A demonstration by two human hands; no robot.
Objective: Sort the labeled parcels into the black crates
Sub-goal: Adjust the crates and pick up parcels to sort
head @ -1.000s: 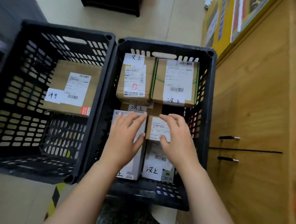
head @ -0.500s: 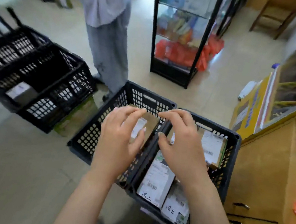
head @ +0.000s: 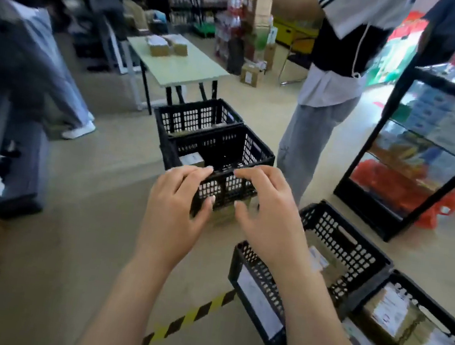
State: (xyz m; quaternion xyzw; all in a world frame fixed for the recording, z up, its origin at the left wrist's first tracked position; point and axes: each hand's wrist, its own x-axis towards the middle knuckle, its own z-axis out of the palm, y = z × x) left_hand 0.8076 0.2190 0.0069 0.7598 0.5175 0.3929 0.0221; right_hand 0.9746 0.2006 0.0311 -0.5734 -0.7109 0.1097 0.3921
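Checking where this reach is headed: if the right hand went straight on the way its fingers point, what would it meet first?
Most likely the near wall of the crate ahead. The right hand is empty, with its fingers aimed there. Nothing shows between them, though depth is unclear from this one view.

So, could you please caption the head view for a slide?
Left hand and right hand raised empty over the floor; labeled parcels sit in the near crate, far crate ahead.
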